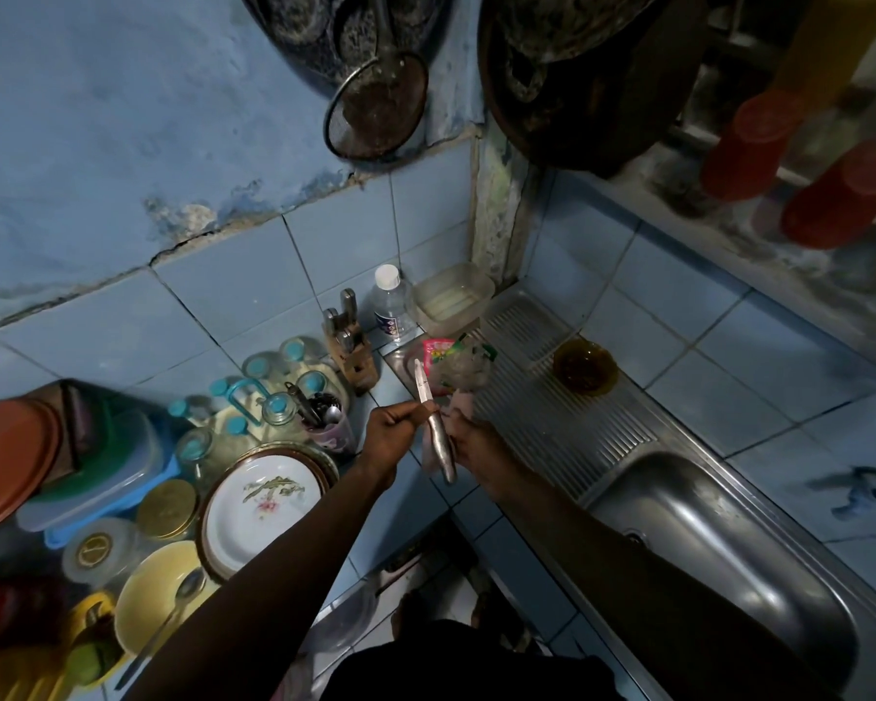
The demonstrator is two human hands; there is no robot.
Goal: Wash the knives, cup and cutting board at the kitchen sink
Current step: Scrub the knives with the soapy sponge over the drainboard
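Observation:
I hold an all-steel knife [438, 437] over the tiled counter just left of the drainboard, its blade pointing away from me. My left hand [395, 432] pinches it where the blade meets the handle. My right hand [471, 440] holds a pale pink cloth [431, 460] against the handle. A wooden knife block [352, 354] with several steel handles stands against the wall behind. The steel sink basin [704, 548] lies to the right under my right forearm.
An amber glass bowl [585, 369] sits on the ribbed drainboard [552, 427], with sachets [451, 359], a plastic bottle [390, 306] and a clear tub [453, 296] in the corner. Jars, stacked plates [264, 503], a utensil cup [330, 427] and a yellow bowl [163, 594] crowd the left counter.

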